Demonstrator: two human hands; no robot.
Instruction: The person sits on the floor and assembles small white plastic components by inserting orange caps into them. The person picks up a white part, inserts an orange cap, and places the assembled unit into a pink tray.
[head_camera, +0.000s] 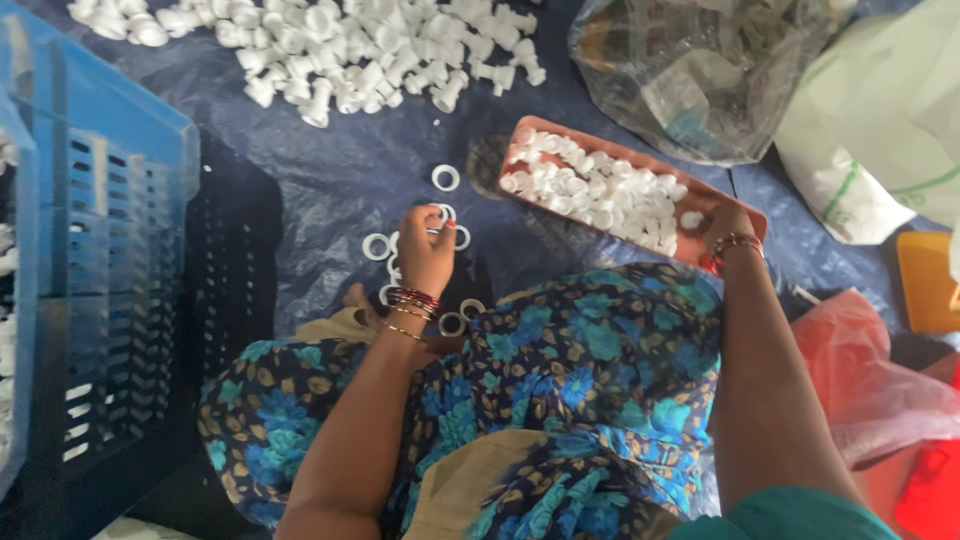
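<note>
Nearest my lens, the blue floral skirt (560, 400) is filling the lower frame, and both forearms are crossing it toward the floor work. Starting at the fingers: the left hand (425, 250) is curling closed over the loose white rings (440, 215), and I am reading it as pinching one or more rings, though the knuckles are hiding the exact contact. More rings are lying around that hand on the dark blue tarp (340, 160), some just beside the wrist bangles and one a little apart above, presumably scattered there to stay within easy reach. The right hand (725, 225) is resting at the near end of the reddish-brown tray (745, 222), touching its rim; I cannot tell whether its fingers are open or closed, since the wrist is blocking them. The tray is holding a dense batch of small white caps (600, 190), set at an angle so that it is sitting close to that hand. Farther out, a large heap of white plastic fittings (350, 50) is lying across the top of the tarp. A blue slotted crate (110, 230) is standing at the left, and a clear plastic bag (700, 70) is sitting beyond the tray at upper right.
</note>
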